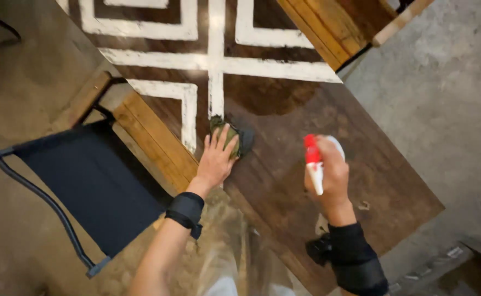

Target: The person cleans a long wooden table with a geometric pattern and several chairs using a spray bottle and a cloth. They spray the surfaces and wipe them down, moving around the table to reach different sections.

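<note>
Green cloth (234, 136) under the flat, open left hand (217, 159) on the table (284, 126); right hand (332, 174) closed around a spray bottle (314, 159).

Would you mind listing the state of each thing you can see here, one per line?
Left hand: open, pressed flat on the cloth.
Cloth: crumpled, lying on the tabletop under the fingers.
Right hand: closed around the spray bottle.
Spray bottle: held above the table, red nozzle up.
Wooden table: dark wet-looking patch beyond the cloth, white painted lines.
Black chair: standing beside the table, unoccupied.
</note>
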